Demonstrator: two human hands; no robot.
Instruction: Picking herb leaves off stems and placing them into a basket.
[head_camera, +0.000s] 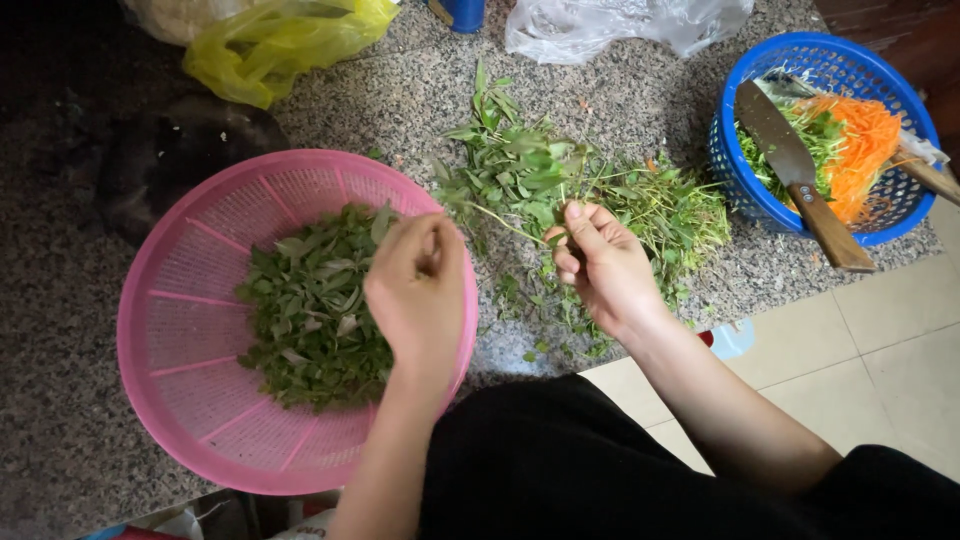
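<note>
Speckled granite counter (620, 100) fills my view. Nearest, my left hand (418, 290) hovers over the pink colander (170, 330), fingertips pinched together above the plucked leaves (310, 310); my right hand (600, 265) pinches a herb stem (500, 222). Beyond, an unpicked herb pile (600, 185) remains — I'd judge about half done.

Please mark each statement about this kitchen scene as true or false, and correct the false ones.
1. The pink colander holds picked green leaves. True.
2. The right hand holds a knife. False: it pinches a herb stem; the knife lies across the blue basket.
3. The blue basket holds shredded carrot. True.
4. The left hand rests on the floor tiles. False: it is over the colander's rim.
</note>
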